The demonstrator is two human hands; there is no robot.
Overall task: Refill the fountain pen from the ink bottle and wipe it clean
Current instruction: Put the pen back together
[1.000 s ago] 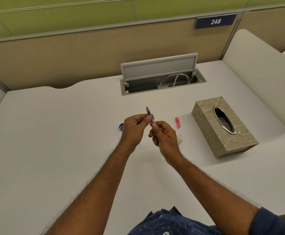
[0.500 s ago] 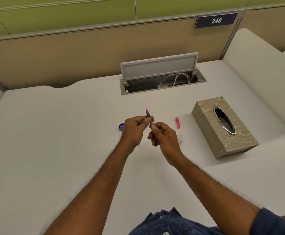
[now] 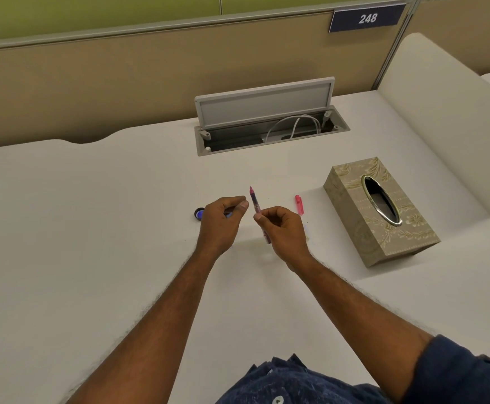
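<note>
My right hand pinches a slim pink-purple translucent fountain pen and holds it tilted, with the tip pointing away from me. My left hand hovers just left of the pen without touching it, thumb and forefinger pressed together. A bluish glint shows under its curled fingers; I cannot tell what it is. A small dark round thing with blue inside, the ink bottle or its cap, sits on the desk, partly hidden by my left hand. A pink pen cap lies on the desk to the right.
A beige patterned tissue box stands at the right with its oval slot up. A small pale thing lies by my right hand. An open cable hatch with a white cord sits at the desk's back. Partition walls rise behind and to the right.
Both hands held the pen together before. My left hand has let go and drawn a little to the left. The pen now stays in my right hand alone, more of it showing.
</note>
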